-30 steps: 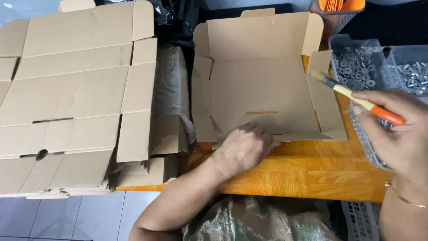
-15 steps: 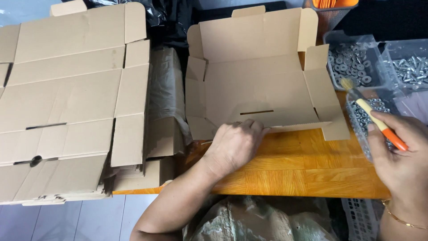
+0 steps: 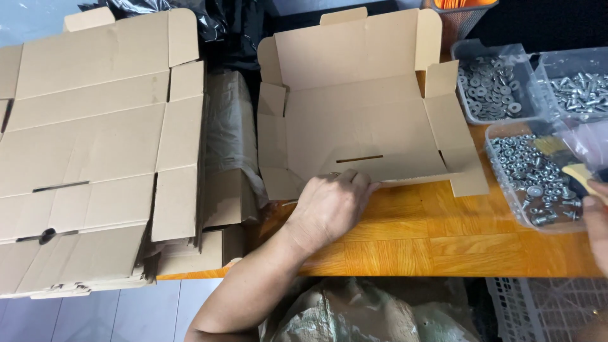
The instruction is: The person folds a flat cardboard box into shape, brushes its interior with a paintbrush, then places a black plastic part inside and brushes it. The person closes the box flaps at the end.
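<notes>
1. Left hand (image 3: 332,206) presses, fingers curled down, on the front edge of the half-folded cardboard box (image 3: 361,120). The box sits open on the wooden bench (image 3: 430,234), back panel upright, side flaps loose.
2. Right hand (image 3: 596,221) is at the frame's right edge, mostly cut off. It seems to pinch a pale brush handle (image 3: 579,172) over the tray of nuts (image 3: 525,177), but I can't tell the grip for sure.
3. Step in hand, by my read: box assembly, front flap being held flat.
4. Next move likely calls for folding the front wall up and tucking the side flaps, keeping the base pinned.
5. Flat box blanks (image 3: 95,145) are stacked to the left; two more trays of washers (image 3: 491,82) and bolts (image 3: 579,88) sit behind.
</notes>
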